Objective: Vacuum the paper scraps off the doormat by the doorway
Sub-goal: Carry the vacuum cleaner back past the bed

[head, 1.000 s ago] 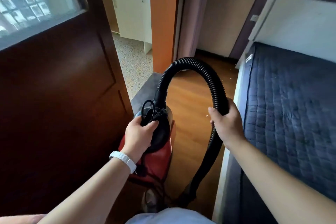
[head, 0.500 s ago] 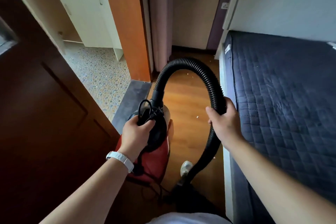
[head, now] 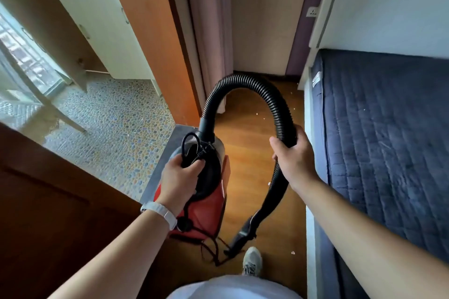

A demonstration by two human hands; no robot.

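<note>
Red vacuum (head: pixel 206 206) is held by the left hand (head: pixel 181 177) gripping its handle. The right hand (head: pixel 294 160) grips the hose (head: pixel 243 80), likely steadying the nozzle (head: pixel 240 238). The doormat (head: pixel 178 132) lies at the doorway, just beside the vacuum.

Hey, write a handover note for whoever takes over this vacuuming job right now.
Left hand grips the vacuum by its top handle.
Right hand grips the hose; the nozzle points down near the floor.
Doormat lies at the doorway, partly hidden behind the vacuum.
Scraps show on the floor; none visible on the doormat's bare strip.
Done: nothing yet; the nozzle is off the doormat.
Left: bring the nozzle to the doormat and vacuum it.
</note>
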